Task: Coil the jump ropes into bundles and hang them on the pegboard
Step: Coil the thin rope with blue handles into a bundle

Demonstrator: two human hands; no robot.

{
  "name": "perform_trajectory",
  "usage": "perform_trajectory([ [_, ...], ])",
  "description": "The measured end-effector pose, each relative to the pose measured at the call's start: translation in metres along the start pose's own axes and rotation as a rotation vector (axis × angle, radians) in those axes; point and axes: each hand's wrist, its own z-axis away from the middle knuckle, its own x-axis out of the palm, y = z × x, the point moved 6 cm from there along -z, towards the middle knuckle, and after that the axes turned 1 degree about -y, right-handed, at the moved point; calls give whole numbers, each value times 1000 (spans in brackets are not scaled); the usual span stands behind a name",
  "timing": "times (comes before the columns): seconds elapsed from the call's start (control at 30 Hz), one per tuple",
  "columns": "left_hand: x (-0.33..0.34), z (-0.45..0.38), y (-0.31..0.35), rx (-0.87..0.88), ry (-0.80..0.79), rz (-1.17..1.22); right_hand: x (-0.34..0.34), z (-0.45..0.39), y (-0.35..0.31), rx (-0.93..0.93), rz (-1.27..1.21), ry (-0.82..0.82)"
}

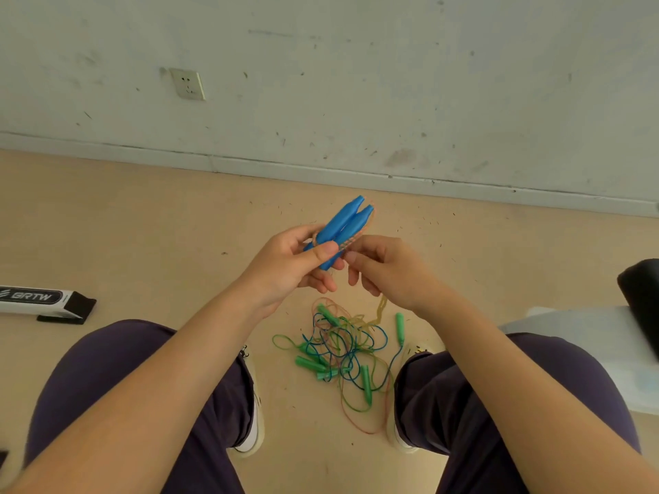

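The left hand's grip [299,258] is clamped on two blue plastic rope handles [342,226]; the pale braided cord [381,310] is being pinched by the right hand [385,269], mid-coiling; further wraps are needed next.

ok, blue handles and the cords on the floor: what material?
Blue handles: probably moulded plastic, smooth, uniform colour with a soft sheen. Floor cords: thin, springy loops, slightly translucent, likely PVC or similar plastic; can't confirm. Green handles: same plastic look.

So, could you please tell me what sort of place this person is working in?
Probably a plain indoor room, not a kitted-out gym: a scuffed white wall with a socket, a bare beige floor, and tangled ropes lying on it between the feet.
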Motion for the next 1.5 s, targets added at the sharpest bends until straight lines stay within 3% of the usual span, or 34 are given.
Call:
perform_trajectory([
  [0.3,-18,-6,-1,-15,272,-54,4,5,-6,-19,236,-59],
  [0.4,-23,-8,-5,-19,284,-104,7,10,-14,-96,333,-64],
  [0.6,-14,-10,-10,-3,187,-325,1,18,-28,-216,429,-39],
  [0.83,5,-6,-17,-108,-118,-264,-35,18,-38,-332,418,204],
  [1.07,17,-1,-19,-110,-267,-277,-20,8,-16,-217,258,97],
  [1.3,19,1,-19,-87,-251,-235,-10,3,-4,-158,306,9],
  [1.5,17,5,-21,-269,-354,-202,-9,6,-12,-195,218,27],
])
